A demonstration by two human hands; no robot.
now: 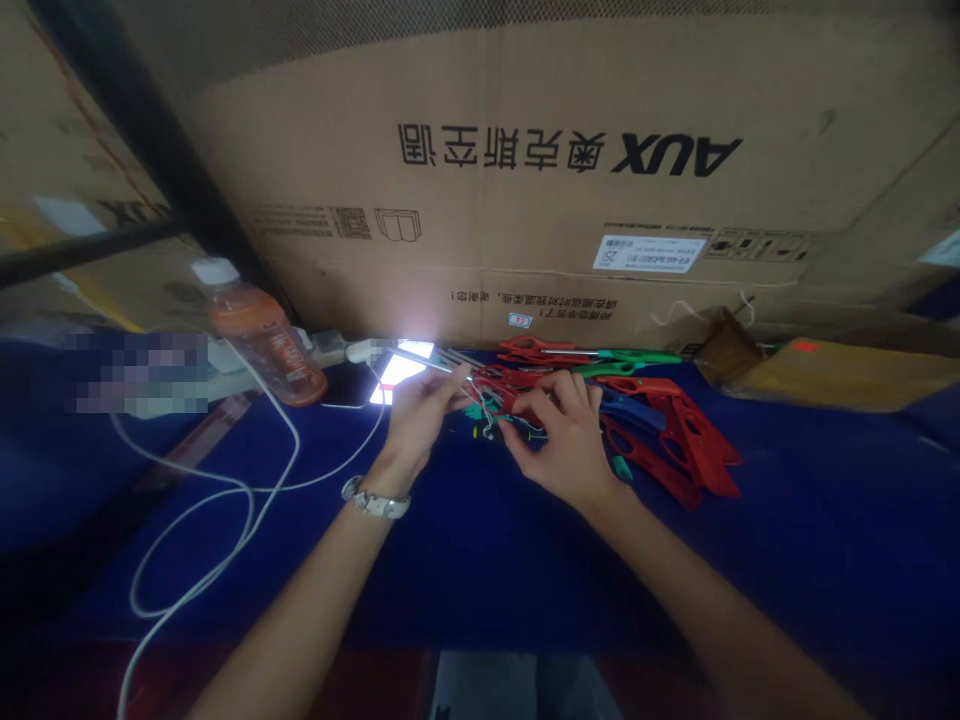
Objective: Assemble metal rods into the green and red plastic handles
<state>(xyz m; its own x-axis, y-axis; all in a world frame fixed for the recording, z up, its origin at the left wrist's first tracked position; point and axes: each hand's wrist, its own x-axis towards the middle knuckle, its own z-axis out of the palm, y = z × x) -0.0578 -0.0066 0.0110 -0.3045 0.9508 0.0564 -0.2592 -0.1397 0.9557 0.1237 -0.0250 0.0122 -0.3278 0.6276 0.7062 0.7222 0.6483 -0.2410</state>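
Observation:
My left hand (420, 420), with a pale bracelet or watch at the wrist, pinches a thin silvery rod (431, 360) whose kind I cannot make out. My right hand (566, 440) is bent over a tangle of small parts, thumb and forefinger a little apart. Between the hands lie thin white wires (489, 425) and small green pieces (474, 410). Red-handled tools (529, 348), which look like scissors, lie behind. Beside my right hand are flat red plastic pieces (697, 440) and a blue handle (634, 408). My fingers partly cover the tangle.
A large cardboard box (510, 200) stands behind the blue work surface (480, 560). At left are a drink bottle (262, 335), a looped white cable (251, 500) and a lit phone-like screen (401, 375). A yellowish packet (847, 375) lies at right.

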